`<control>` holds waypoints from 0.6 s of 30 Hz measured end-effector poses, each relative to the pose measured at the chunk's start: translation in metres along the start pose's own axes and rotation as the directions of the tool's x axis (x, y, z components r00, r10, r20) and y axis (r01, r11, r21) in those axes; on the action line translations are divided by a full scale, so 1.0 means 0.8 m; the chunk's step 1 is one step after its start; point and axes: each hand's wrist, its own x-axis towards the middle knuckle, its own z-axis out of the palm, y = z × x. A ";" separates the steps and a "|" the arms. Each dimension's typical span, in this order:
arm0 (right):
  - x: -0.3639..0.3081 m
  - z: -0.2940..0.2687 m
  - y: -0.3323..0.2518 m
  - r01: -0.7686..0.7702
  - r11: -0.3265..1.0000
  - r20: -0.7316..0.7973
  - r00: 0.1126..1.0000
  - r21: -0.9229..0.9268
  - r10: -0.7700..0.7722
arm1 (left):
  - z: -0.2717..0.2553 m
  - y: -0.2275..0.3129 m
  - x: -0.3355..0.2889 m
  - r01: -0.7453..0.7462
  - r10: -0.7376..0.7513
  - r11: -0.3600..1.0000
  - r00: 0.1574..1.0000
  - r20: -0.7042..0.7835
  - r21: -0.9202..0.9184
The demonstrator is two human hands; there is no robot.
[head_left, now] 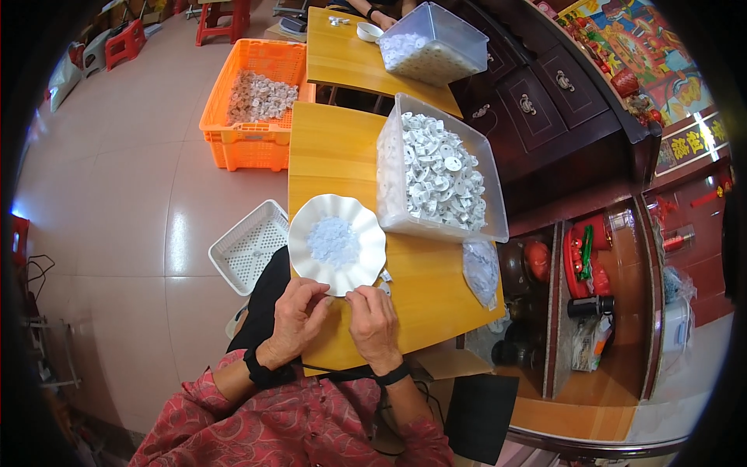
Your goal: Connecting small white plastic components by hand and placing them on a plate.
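Observation:
A white plate with a wavy rim stands on the yellow wooden table, with a heap of small pale-blue pieces in its middle. Just before its near rim my left hand is closed, thumb against bent fingers. My right hand is beside it, its thumb and forefinger pinched close to the rim. Whatever either hand holds is too small or hidden to make out. A couple of small white plastic parts lie by the plate, just beyond my right hand. Past the plate, a clear bin is piled with white round plastic parts.
A clear bag of pale pieces lies at the table's right edge. Left of the table are a white perforated basket and an orange crate holding parts. Across the far table, another person's hand is near a white bowl.

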 end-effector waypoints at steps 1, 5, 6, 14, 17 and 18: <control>-0.004 -0.002 0.000 -0.078 0.993 -0.051 0.995 0.086 0.083 | 0.001 0.000 0.000 0.020 -0.020 1.000 1.000 0.009 -0.005; -0.023 -0.009 0.019 -0.279 0.924 -0.140 0.936 0.262 0.323 | 0.009 -0.004 0.000 -0.016 0.016 1.000 1.000 -0.005 0.024; -0.034 -0.006 0.032 -0.281 0.924 -0.143 0.935 0.260 0.325 | 0.013 -0.003 0.000 -0.012 0.013 1.000 1.000 -0.010 0.020; -0.038 0.005 0.083 -0.529 0.699 -0.045 0.782 0.481 0.622 | 0.025 0.005 -0.009 -0.113 0.093 0.988 0.980 0.175 0.107; -0.035 0.002 0.076 -0.501 0.689 0.044 0.824 0.523 0.565 | 0.043 -0.005 -0.016 -0.114 0.105 0.993 0.974 0.199 0.036; -0.036 0.001 0.073 -0.527 0.667 0.137 0.827 0.526 0.545 | 0.043 -0.006 -0.017 -0.113 0.104 0.993 0.975 0.198 0.037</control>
